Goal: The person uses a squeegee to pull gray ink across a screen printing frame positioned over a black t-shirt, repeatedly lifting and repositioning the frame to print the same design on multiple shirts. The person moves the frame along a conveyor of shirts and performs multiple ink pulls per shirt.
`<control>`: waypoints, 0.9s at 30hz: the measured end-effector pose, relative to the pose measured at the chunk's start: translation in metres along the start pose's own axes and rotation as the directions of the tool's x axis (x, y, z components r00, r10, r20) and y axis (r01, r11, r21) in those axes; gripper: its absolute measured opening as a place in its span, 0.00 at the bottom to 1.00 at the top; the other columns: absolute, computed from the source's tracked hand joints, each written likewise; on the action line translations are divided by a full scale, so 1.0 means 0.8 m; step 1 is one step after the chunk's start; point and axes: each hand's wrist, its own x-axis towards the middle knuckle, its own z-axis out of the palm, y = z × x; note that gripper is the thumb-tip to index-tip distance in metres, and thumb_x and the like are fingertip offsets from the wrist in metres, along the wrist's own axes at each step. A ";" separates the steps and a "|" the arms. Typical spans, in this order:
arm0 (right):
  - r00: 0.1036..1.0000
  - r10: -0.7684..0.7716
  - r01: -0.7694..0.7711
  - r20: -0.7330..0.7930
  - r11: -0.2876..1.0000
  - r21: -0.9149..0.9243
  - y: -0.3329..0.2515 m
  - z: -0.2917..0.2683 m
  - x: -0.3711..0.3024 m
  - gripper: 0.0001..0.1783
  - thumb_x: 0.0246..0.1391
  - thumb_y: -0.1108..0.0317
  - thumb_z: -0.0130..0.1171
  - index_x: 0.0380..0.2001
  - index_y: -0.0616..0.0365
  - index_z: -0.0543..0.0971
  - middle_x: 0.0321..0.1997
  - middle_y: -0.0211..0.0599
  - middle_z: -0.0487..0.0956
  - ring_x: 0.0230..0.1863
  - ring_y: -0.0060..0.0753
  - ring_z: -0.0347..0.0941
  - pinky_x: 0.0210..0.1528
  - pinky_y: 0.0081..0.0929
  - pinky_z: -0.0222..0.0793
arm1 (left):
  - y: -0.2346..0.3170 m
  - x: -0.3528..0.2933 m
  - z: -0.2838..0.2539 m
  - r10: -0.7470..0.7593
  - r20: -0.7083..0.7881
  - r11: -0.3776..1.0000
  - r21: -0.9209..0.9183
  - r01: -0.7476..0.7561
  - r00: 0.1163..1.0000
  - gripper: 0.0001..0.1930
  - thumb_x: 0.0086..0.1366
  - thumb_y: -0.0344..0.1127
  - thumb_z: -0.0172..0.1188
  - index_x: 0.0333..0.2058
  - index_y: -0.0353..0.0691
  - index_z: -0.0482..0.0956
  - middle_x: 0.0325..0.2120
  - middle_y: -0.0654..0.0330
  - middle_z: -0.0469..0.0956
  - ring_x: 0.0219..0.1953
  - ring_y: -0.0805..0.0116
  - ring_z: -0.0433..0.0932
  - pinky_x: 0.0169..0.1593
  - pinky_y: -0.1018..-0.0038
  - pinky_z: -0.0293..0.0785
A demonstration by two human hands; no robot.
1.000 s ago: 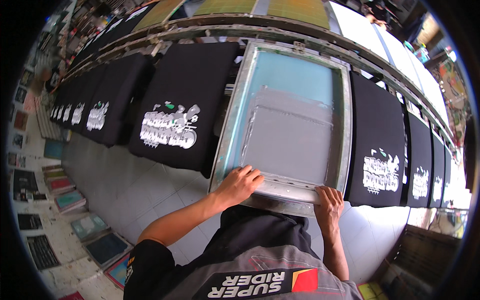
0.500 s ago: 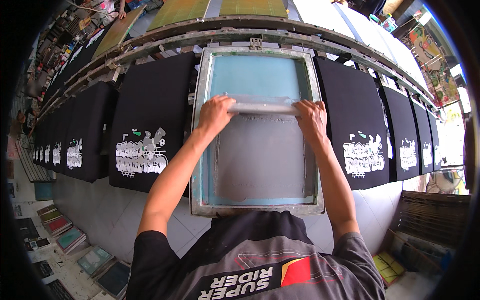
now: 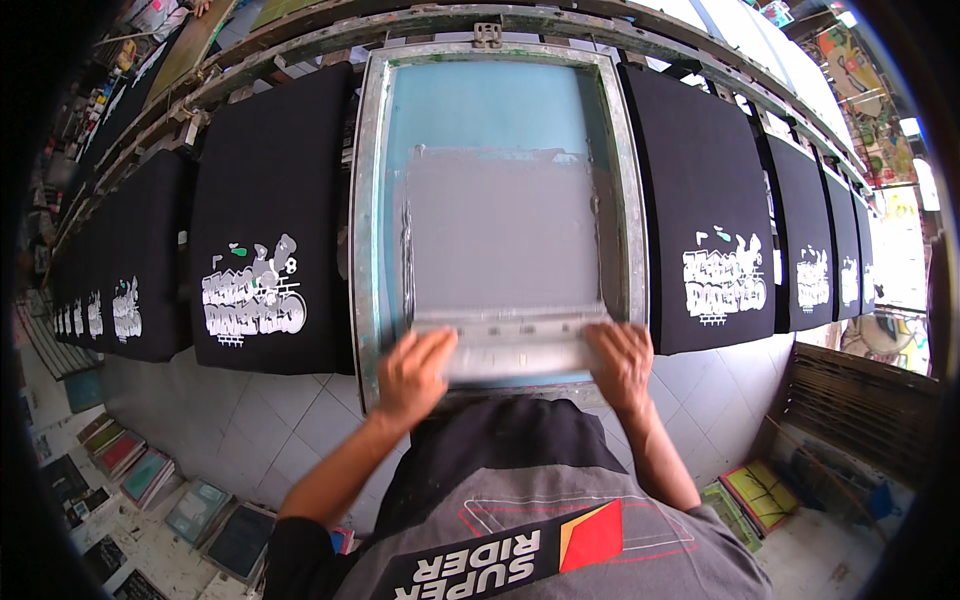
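A printing screen in a worn metal frame [image 3: 363, 230] lies in front of me, hinged at its far edge. Grey ink [image 3: 505, 230] covers the middle of its light blue mesh [image 3: 485, 105]. Across the near end of the ink lies a wide squeegee [image 3: 520, 350] with a pale metal-looking holder, slightly blurred. My left hand [image 3: 415, 375] grips its left end, and my right hand [image 3: 622, 365] grips its right end. What lies under the screen is hidden.
Black shirts with white and grey prints lie on boards to the left [image 3: 275, 200] and right [image 3: 700, 190], with several more beyond. A metal rail [image 3: 560, 22] runs behind the screen. Stacked frames [image 3: 145, 470] stand at lower left. A person's hand [image 3: 202, 6] shows at the far left.
Both hands have drawn the squeegee toward me, from the upper part of the screen to its near end. Grey ink now shows where the squeegee was. The view has shifted slightly.
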 end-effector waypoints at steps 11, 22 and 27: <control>0.999 -0.018 0.019 0.031 0.999 -0.028 -0.024 -0.029 -0.032 0.21 0.45 0.70 0.65 0.47 0.54 0.88 0.48 0.30 0.87 0.49 0.33 0.84 0.59 0.42 0.69 | 0.019 -0.025 -0.021 -0.021 0.002 0.994 -0.104 0.021 1.000 0.26 0.47 0.24 0.66 0.49 0.37 0.90 0.48 0.61 0.89 0.45 0.61 0.84 0.46 0.66 0.83; 0.996 -0.050 0.047 -0.078 0.998 -0.043 0.030 0.021 0.046 0.22 0.43 0.74 0.63 0.45 0.58 0.87 0.47 0.36 0.87 0.46 0.40 0.82 0.51 0.40 0.72 | -0.032 0.050 0.034 0.006 -0.175 1.000 -0.028 -0.011 0.985 0.30 0.44 0.14 0.64 0.49 0.37 0.90 0.48 0.59 0.89 0.45 0.57 0.86 0.49 0.64 0.85; 0.998 -0.051 0.049 -0.044 0.997 -0.058 0.095 0.034 0.162 0.19 0.40 0.74 0.73 0.41 0.55 0.88 0.43 0.38 0.86 0.46 0.45 0.82 0.54 0.41 0.72 | -0.089 0.170 0.030 0.057 -0.175 0.998 0.022 -0.054 0.983 0.23 0.47 0.20 0.71 0.45 0.43 0.92 0.45 0.59 0.90 0.43 0.54 0.87 0.45 0.62 0.85</control>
